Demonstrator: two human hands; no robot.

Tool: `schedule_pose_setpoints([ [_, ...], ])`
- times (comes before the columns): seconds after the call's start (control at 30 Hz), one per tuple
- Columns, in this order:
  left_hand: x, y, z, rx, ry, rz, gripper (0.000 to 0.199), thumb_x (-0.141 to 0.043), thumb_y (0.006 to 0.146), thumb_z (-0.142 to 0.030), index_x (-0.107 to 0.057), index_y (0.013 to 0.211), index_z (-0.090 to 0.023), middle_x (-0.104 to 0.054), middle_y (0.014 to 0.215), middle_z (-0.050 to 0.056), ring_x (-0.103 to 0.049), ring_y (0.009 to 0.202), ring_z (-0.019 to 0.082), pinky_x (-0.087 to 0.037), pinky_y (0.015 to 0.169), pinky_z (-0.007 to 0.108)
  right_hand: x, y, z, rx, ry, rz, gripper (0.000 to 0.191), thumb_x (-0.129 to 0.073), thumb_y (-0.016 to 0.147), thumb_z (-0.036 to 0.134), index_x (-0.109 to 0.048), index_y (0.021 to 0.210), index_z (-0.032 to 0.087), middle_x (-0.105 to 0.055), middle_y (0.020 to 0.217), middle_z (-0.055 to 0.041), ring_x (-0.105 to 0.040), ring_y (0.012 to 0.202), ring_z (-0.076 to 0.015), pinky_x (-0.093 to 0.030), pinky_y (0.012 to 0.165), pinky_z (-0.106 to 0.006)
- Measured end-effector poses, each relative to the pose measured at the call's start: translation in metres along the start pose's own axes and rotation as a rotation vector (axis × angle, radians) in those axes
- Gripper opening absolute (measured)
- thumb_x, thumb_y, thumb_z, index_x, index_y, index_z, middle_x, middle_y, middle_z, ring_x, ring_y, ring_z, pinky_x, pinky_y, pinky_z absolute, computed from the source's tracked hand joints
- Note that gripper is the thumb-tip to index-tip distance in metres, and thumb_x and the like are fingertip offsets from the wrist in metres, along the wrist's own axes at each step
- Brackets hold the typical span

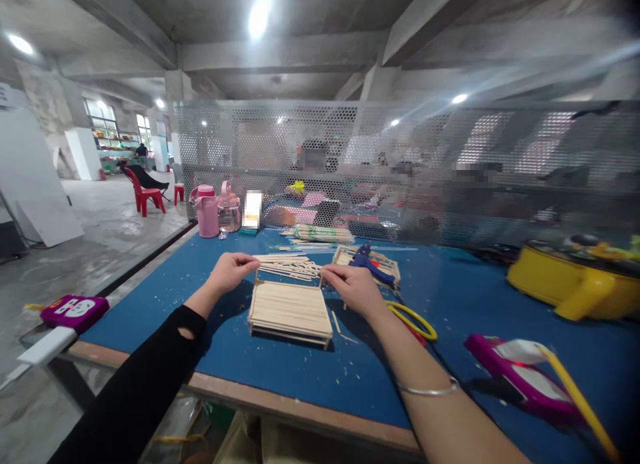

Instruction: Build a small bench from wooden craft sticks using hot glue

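Observation:
On the blue table (225, 357) stands a small model made of pale wooden sticks (290, 307), with a slatted flat top. My left hand (233, 272) pinches a thin upright stick at its back left corner. At the back right corner my right hand (353, 285) pinches another thin upright stick. Behind the model lies a loose pile of sticks (290, 267). A blue glue gun (373, 265) rests on a second stick frame (393, 264), just beyond my right hand.
Along the back are a pink jug (207, 214), a clear pink bottle (229, 214) and a bundle of sticks (323, 234), before a perforated metal screen (270, 151). Yellow cable (415, 321), a purple power strip (525, 377) and a yellow container (565, 281) are at right.

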State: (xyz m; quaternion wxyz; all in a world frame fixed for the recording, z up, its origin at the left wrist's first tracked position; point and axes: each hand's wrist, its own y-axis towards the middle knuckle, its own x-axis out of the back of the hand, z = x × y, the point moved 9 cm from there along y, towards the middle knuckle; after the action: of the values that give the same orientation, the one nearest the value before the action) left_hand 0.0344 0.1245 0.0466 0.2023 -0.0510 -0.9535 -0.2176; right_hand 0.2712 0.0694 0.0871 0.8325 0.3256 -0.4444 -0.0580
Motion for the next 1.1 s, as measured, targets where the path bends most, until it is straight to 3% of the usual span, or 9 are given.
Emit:
schedule_pose_setpoints([
  [0.27,-0.001,0.001,0.002,0.006,0.002,-0.018,0.034,-0.058,0.068,-0.041,-0.07,0.081,-0.011,-0.07,0.079,0.008,-0.061,0.072,0.018,-0.043,0.067,0.027,-0.003,-0.002,-0.004,-0.042,0.033,0.035,0.031,-0.045,0.079,0.035,-0.069,0.07,0.018,-0.068,0.065,-0.0021,-0.06,0.06,-0.0165,-0.043,0.055,-0.025],
  [0.5,0.0,0.0,-0.001,0.008,0.019,-0.015,0.033,-0.059,0.067,-0.041,-0.07,0.079,-0.012,-0.07,0.076,0.006,-0.061,0.069,0.017,-0.043,0.065,0.026,-0.005,-0.003,-0.011,-0.159,0.24,0.052,0.035,-0.044,0.076,0.04,-0.063,0.059,0.015,-0.062,0.055,-0.0033,-0.055,0.054,-0.0152,-0.042,0.055,-0.025],
  [0.7,0.0,-0.001,-0.003,0.011,0.041,-0.006,0.034,-0.057,0.068,-0.041,-0.07,0.08,-0.011,-0.071,0.077,0.007,-0.06,0.069,0.018,-0.043,0.065,0.027,-0.004,-0.004,-0.025,-0.276,0.379,-0.017,0.033,-0.047,0.072,0.041,-0.065,0.071,0.014,-0.063,0.06,-0.004,-0.054,0.055,-0.0149,-0.042,0.056,-0.026],
  [1.1,-0.001,-0.001,-0.003,0.005,0.031,-0.016,0.033,-0.058,0.067,-0.041,-0.07,0.079,-0.012,-0.07,0.075,0.006,-0.059,0.068,0.017,-0.043,0.064,0.027,-0.008,-0.002,-0.016,-0.249,0.273,0.046,0.032,-0.047,0.072,0.042,-0.059,0.059,0.016,-0.056,0.054,-0.0011,-0.05,0.054,-0.0134,-0.039,0.056,-0.025],
])
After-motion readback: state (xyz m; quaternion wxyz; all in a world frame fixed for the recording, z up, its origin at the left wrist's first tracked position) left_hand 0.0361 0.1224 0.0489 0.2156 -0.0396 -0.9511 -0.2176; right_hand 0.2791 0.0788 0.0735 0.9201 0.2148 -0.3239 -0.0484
